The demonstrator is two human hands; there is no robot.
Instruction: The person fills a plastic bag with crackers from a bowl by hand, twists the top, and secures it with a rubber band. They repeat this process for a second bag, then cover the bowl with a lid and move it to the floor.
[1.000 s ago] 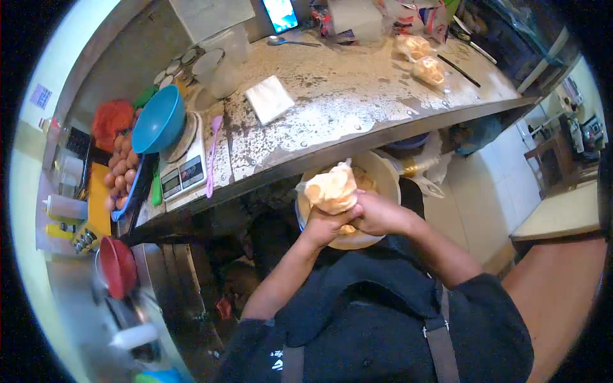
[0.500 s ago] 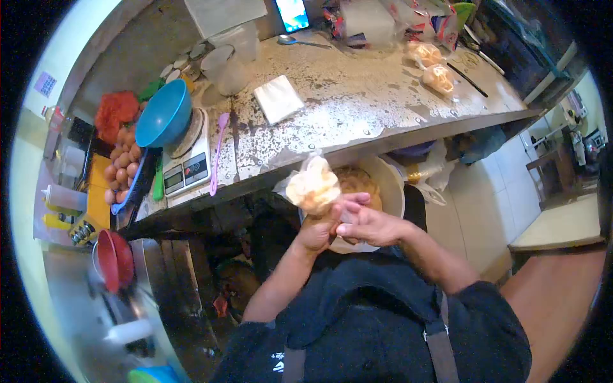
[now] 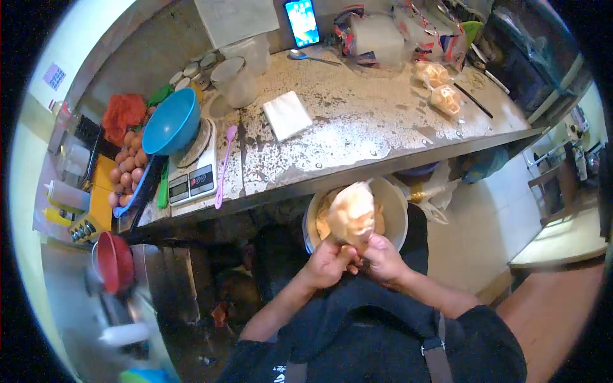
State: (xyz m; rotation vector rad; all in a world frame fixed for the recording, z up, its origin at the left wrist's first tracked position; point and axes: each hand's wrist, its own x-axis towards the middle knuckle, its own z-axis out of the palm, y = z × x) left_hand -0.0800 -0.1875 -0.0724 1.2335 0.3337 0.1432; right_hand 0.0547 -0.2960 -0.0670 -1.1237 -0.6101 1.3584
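A small clear plastic bag filled with pale orange pieces stands up from my two hands, its bottom tilted away from me. My left hand is closed on the bag's gathered neck. Right beside it, my right hand pinches the same neck, thumbs close together. Below and behind the bag is a white bucket with more orange pieces in it, partly hidden by the bag and hands.
On the worktop are a stack of clear plastic bags, a kitchen scale under a blue bowl, a pink spoon and two filled bags. Eggs sit at left; a lit phone leans at the back.
The filled bag has moved right and toward me, now over the bucket. My right hand has gone from loosely extended fingers to pinching the bag's neck beside my left.
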